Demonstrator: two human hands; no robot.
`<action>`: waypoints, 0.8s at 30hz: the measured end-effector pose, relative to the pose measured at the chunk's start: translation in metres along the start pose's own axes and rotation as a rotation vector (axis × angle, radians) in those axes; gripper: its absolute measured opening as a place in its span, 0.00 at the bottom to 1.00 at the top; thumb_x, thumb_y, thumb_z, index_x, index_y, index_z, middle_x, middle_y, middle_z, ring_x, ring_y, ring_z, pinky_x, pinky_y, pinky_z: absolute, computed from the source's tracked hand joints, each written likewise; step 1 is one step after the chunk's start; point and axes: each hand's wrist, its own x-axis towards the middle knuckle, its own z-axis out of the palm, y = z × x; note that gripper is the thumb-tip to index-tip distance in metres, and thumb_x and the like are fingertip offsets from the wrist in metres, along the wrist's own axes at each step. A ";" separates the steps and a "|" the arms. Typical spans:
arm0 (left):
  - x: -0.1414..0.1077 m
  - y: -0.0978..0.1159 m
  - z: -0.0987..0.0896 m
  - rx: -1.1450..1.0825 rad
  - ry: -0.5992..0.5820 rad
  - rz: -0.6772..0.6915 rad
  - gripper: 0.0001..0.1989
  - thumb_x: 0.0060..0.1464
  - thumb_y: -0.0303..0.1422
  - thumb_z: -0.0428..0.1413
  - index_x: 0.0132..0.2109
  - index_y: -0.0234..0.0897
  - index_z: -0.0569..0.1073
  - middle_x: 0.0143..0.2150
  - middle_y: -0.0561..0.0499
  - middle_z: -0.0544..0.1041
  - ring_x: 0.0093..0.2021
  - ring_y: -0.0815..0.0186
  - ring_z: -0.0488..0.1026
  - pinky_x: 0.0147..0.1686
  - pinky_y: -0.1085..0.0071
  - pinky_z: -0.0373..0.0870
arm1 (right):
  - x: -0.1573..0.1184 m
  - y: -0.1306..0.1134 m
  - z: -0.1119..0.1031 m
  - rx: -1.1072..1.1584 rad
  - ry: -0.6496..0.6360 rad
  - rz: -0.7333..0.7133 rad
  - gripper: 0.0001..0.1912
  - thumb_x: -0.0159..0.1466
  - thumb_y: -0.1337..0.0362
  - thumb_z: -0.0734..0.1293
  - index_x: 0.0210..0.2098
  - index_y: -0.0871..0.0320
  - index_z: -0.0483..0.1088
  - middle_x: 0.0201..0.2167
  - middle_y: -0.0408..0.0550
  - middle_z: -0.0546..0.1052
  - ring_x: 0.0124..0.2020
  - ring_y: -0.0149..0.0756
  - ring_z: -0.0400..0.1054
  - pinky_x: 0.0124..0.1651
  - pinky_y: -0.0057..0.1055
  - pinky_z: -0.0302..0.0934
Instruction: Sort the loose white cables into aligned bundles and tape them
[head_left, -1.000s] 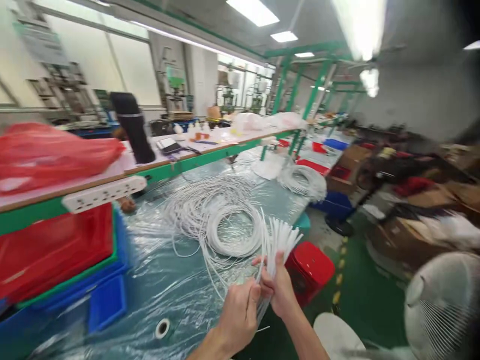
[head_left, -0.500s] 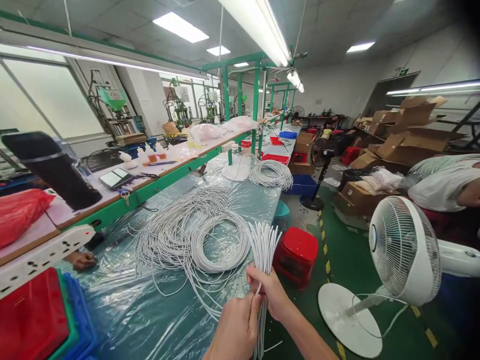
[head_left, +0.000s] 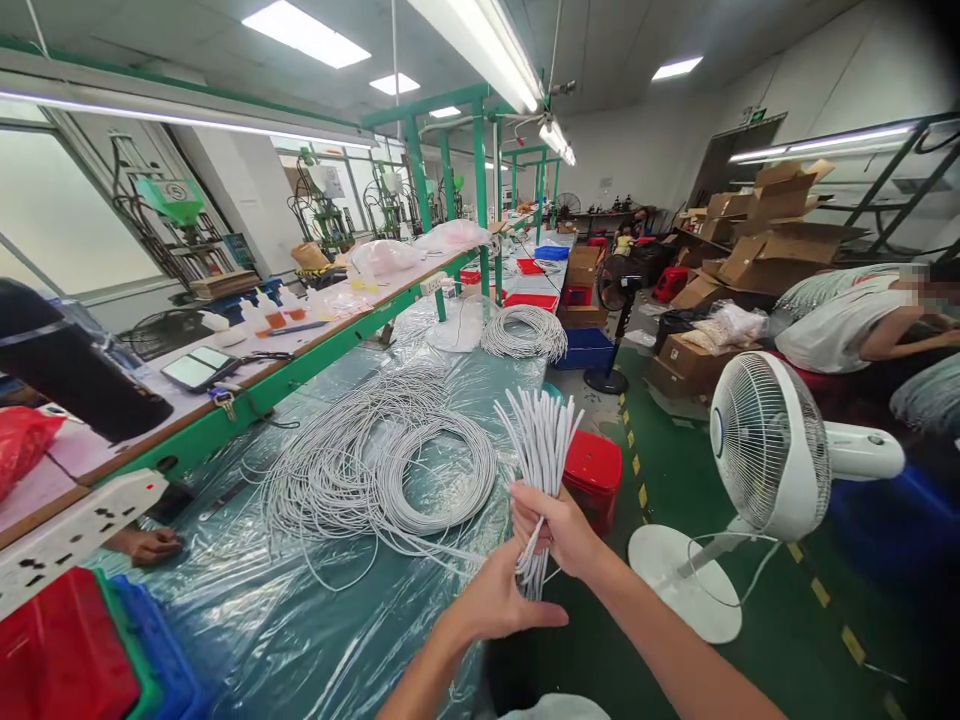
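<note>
While my right hand [head_left: 553, 525] closes round the cable bundle [head_left: 540, 430] at the right edge of the surface [head_left: 315, 640], my left hand [head_left: 495, 598] spreads its thumb wide beside the lower end. Red, green and blue bins [head_left: 67, 650] sit stacked at left, contents hidden; bottles [head_left: 271, 312] show orange liquid. Coiled cables [head_left: 388, 485] lie ahead; a white fan [head_left: 772, 450] stands rightward.

Here's a single view, worn on the head, facing forward and down, close above the left hand [head_left: 501, 598] and right hand [head_left: 553, 525], the bench [head_left: 322, 640] stretching ahead, the far wall [head_left: 637, 155] distant.
</note>
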 end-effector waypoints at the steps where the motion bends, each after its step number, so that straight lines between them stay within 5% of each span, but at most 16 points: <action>1: 0.010 0.000 0.006 -0.013 -0.051 -0.003 0.28 0.39 0.37 0.69 0.48 0.32 0.73 0.45 0.45 0.77 0.45 0.57 0.72 0.48 0.61 0.69 | -0.001 -0.005 0.001 -0.005 0.003 -0.002 0.27 0.55 0.52 0.72 0.15 0.55 0.53 0.09 0.34 0.49 0.11 0.22 0.41 0.16 0.27 0.35; 4: 0.038 0.002 0.030 -0.054 -0.145 -0.012 0.16 0.48 0.41 0.63 0.35 0.31 0.76 0.30 0.49 0.76 0.32 0.65 0.71 0.33 0.70 0.69 | -0.011 -0.029 -0.003 -0.006 0.071 -0.022 0.26 0.54 0.55 0.73 0.14 0.55 0.53 0.09 0.33 0.49 0.11 0.22 0.40 0.16 0.27 0.34; 6: 0.056 0.009 0.052 -0.079 -0.200 0.000 0.18 0.53 0.43 0.59 0.27 0.31 0.74 0.23 0.52 0.72 0.25 0.69 0.67 0.26 0.73 0.64 | -0.023 -0.051 -0.013 -0.011 0.130 -0.044 0.26 0.53 0.56 0.74 0.14 0.55 0.53 0.09 0.33 0.48 0.11 0.21 0.39 0.16 0.27 0.34; 13: 0.098 0.057 0.152 -0.230 -0.302 0.180 0.17 0.51 0.32 0.55 0.21 0.38 0.55 0.18 0.60 0.54 0.20 0.76 0.50 0.19 0.74 0.46 | -0.101 -0.121 -0.064 -0.106 0.419 -0.168 0.25 0.56 0.56 0.72 0.12 0.55 0.56 0.09 0.35 0.51 0.10 0.23 0.43 0.16 0.26 0.40; 17: 0.103 0.073 0.209 -0.288 -0.445 0.163 0.17 0.49 0.29 0.52 0.20 0.40 0.51 0.16 0.60 0.51 0.17 0.76 0.47 0.17 0.73 0.42 | -0.149 -0.142 -0.081 -0.269 0.661 -0.348 0.23 0.56 0.54 0.73 0.14 0.57 0.62 0.10 0.40 0.61 0.12 0.29 0.56 0.20 0.30 0.54; 21: 0.094 0.089 0.247 -0.328 -0.575 0.185 0.17 0.47 0.28 0.51 0.19 0.40 0.51 0.16 0.60 0.50 0.17 0.77 0.46 0.17 0.73 0.41 | -0.192 -0.156 -0.085 -0.405 0.801 -0.433 0.25 0.56 0.52 0.74 0.14 0.59 0.63 0.25 0.54 0.77 0.30 0.43 0.73 0.36 0.36 0.68; 24: 0.086 0.108 0.262 -0.375 -0.725 0.180 0.15 0.46 0.28 0.51 0.19 0.39 0.52 0.15 0.61 0.51 0.16 0.78 0.46 0.16 0.74 0.42 | -0.221 -0.165 -0.081 -0.269 0.782 -0.390 0.27 0.59 0.50 0.72 0.15 0.57 0.58 0.11 0.42 0.66 0.14 0.33 0.65 0.20 0.27 0.62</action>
